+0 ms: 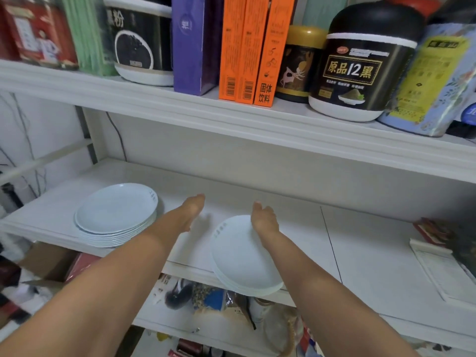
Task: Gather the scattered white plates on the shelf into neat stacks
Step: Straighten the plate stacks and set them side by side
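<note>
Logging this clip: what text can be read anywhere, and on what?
"原品12黑": right black-lidded jar.
"固体饮料": rightmost orange box.
"黑粉": left black jar.
Rim marks on left plate stack and right plate stack: too small.
Other labels: blurred.

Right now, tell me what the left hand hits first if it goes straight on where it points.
Probably the shelf's white back panel: the left hand points over bare shelf board with nothing in that line, though depth is unclear.
</note>
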